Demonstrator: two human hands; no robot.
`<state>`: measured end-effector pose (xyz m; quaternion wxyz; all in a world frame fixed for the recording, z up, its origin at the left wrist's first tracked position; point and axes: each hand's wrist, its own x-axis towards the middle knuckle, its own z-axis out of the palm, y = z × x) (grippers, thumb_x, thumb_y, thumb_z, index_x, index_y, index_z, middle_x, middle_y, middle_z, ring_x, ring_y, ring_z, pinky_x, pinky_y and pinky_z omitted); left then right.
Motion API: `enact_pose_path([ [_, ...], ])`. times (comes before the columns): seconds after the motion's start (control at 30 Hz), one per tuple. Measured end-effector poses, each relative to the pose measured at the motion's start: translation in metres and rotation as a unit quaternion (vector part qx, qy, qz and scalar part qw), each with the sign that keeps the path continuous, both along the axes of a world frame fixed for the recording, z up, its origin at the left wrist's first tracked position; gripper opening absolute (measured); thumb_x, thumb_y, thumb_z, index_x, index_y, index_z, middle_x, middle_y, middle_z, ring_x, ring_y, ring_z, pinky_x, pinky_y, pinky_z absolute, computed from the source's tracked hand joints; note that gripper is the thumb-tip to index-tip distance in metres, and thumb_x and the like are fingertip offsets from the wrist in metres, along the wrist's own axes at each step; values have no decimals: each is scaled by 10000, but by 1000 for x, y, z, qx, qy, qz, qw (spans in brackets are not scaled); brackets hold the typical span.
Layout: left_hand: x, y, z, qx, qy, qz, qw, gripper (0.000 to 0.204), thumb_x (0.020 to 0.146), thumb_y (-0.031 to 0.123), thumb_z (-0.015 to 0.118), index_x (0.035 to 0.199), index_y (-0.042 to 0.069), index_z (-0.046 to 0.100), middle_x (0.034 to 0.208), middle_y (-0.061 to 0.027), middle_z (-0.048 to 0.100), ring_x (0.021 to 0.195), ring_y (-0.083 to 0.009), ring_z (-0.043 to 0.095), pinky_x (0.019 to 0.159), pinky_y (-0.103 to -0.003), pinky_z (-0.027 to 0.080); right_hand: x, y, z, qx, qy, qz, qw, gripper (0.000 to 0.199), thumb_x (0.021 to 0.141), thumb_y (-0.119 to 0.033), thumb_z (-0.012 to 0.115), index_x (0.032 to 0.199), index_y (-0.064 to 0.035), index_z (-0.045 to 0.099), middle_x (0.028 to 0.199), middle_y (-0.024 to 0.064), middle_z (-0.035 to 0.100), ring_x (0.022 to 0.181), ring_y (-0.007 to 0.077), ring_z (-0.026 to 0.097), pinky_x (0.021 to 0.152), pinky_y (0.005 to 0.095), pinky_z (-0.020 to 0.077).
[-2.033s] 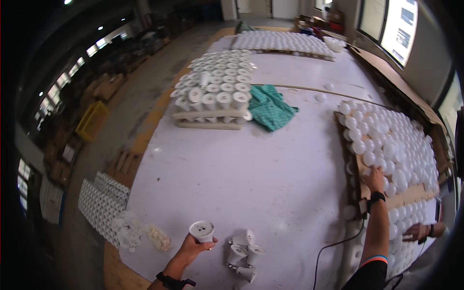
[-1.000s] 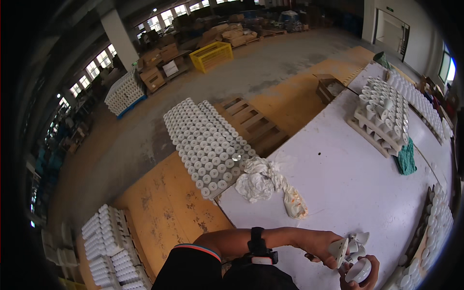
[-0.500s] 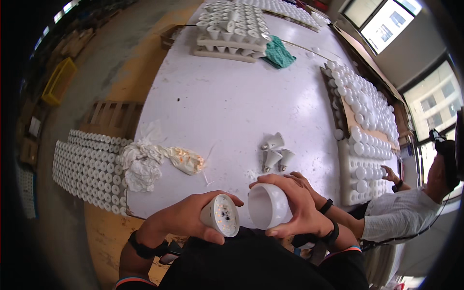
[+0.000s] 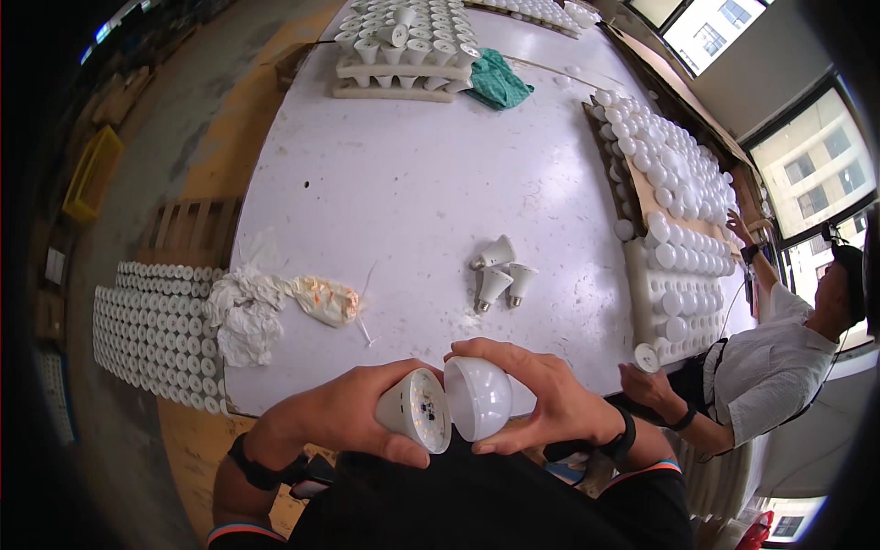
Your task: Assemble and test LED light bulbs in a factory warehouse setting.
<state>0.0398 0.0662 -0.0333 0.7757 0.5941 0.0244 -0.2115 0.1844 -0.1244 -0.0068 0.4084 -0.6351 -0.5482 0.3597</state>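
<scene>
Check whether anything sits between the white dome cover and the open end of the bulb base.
Nothing visible does. The left hand holds the bulb base with its open end facing the dome cover in the right hand. The two parts sit side by side, nearly touching, with only a thin gap between.

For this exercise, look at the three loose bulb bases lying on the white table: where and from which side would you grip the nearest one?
Grip the nearest bulb base around its wide white cone, coming from above. It lies on its side on the table, with the narrow metal screw end toward the person, and the cone offers the broadest hold.
</scene>
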Motion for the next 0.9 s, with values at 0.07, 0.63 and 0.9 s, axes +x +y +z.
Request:
enact_pose_path([
  [0.07, 3, 1, 1, 56, 3, -37, 998, 787, 579, 321, 811, 1180, 2, 415, 1043, -74, 546, 968, -144, 523, 836, -286, 419, 1, 0, 0, 14, -14, -3, 1000, 796, 634, -304, 761, 1270, -34, 365, 1196, 163, 487, 1064, 294, 519, 894, 358, 427],
  [0.63, 9, -6, 5, 123, 9, -41, 991, 786, 624, 536, 711, 1117, -26, 468, 997, -164, 578, 948, -232, 563, 808, -308, 441, -9, 4, 0, 80, -180, 13, 980, 744, 633, -286, 743, 1230, -1, 402, 1067, 192, 549, 908, 307, 591, 766, 344, 501],
  [0.9, 6, -13, 0, 153, -13, -9, 988, 795, 654, 566, 666, 1111, -52, 464, 960, -188, 585, 901, -260, 587, 775, -325, 462, -8, 3, 1, 60, -210, 30, 975, 748, 608, -267, 768, 1193, 35, 413, 1065, 195, 552, 886, 311, 600, 747, 353, 500],
])
